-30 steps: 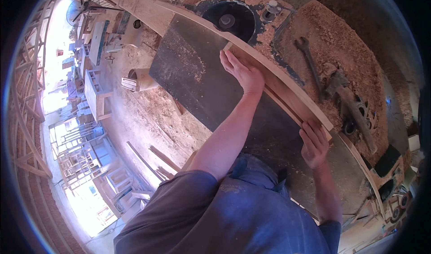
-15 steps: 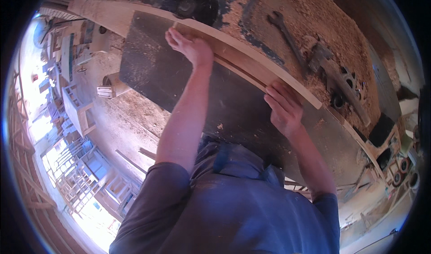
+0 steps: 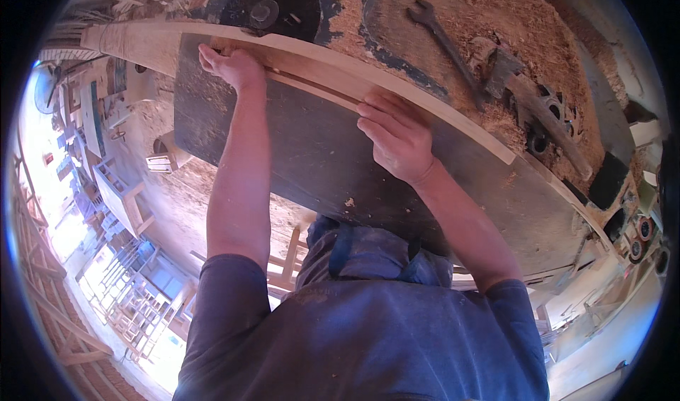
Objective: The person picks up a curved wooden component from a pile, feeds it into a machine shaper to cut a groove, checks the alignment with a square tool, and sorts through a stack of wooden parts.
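Note:
A long pale wooden fence runs across the dark machine table. Along its near side lies a narrow wooden strip, with a dark lengthwise line, either a groove or a gap, showing in it. My left hand is closed over the strip's left part, thumb and fingertips toward the table's far left corner. Further right, my right hand grips the same strip, its fingers bent over the edge and partly blurred. The fingers hide both ends of the strip.
Behind the fence sits a black round machine part. A wrench and a rusty long-handled tool lie in sawdust at the far right. Wooden frames stand on the floor at left.
Both hands have moved left along the fence, the strip moving with them. My left hand is now nearer the table's left edge. The view has shifted slightly.

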A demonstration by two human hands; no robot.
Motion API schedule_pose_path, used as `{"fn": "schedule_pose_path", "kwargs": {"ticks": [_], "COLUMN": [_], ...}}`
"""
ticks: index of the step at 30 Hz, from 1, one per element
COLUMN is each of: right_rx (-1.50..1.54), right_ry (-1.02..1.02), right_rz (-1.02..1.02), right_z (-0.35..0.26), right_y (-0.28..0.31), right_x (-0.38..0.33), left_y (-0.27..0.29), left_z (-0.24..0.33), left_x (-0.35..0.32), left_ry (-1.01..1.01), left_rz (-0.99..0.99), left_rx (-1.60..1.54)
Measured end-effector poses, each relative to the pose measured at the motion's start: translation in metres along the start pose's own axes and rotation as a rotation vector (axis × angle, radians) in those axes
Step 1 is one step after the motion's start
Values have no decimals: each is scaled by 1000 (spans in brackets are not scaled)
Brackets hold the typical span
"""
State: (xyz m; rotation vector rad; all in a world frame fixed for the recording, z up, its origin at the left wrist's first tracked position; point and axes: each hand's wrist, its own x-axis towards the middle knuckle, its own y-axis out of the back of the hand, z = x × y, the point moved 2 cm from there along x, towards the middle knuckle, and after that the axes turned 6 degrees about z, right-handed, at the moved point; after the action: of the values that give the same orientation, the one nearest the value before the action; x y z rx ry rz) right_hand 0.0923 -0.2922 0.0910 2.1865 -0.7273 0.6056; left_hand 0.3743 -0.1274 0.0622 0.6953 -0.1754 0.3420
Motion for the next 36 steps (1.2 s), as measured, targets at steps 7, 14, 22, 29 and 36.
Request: {"fn": "schedule_pose_path", "kwargs": {"ticks": [7,14,22,29,36], "right_rx": [-46,-25,-15,-48,-47], "right_ry": [-1,37,27,8,-14], "right_rz": [6,42,66,77,57], "right_z": [-7,-10,-15,-20,-23], "right_y": [-35,-57,-77,-97,-114], "right_x": [14,23,32,39,46], "left_y": [1,-2,-9,-5,-7], "left_z": [-18,-31,-56,-55,-61], "left_x": [39,69,100,114,131], "left_ry": [-7,-21,-12,37,36], "left_rz": [0,12,38,20,30], "left_rx": [4,-37,-128,-123,-129]}}
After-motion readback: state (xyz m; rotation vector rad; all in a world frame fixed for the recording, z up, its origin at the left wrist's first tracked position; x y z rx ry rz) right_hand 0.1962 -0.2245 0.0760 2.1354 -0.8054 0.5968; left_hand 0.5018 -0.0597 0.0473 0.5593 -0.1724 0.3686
